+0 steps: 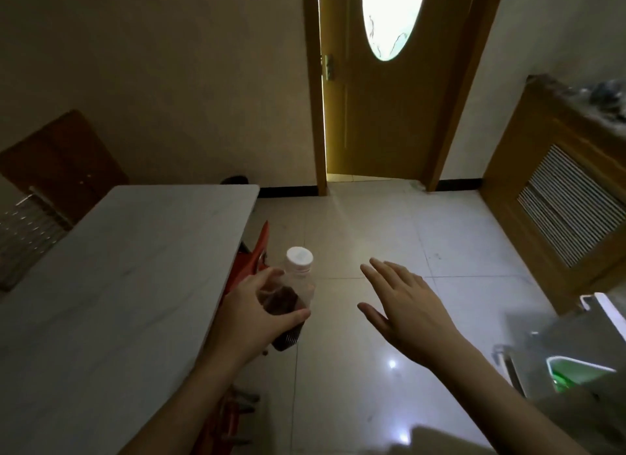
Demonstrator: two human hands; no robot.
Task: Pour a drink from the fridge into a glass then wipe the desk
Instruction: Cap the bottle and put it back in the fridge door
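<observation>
My left hand (252, 314) grips a clear plastic bottle (294, 293) with a white cap and dark brown drink in its lower part. I hold it upright over the floor, just off the right edge of the white marble-patterned desk (111, 285). Its cap is on. To the right of the bottle, my right hand (408, 307) hovers flat with fingers spread, holding nothing and not touching the bottle. No glass or cloth shows in the head view.
A red chair (252, 261) stands tucked under the desk's right edge. Ahead is a wooden door (389, 115), slightly ajar. A wooden cabinet with a slatted vent (569, 203) lines the right wall. A grey appliance with a green light (576, 373) sits at lower right.
</observation>
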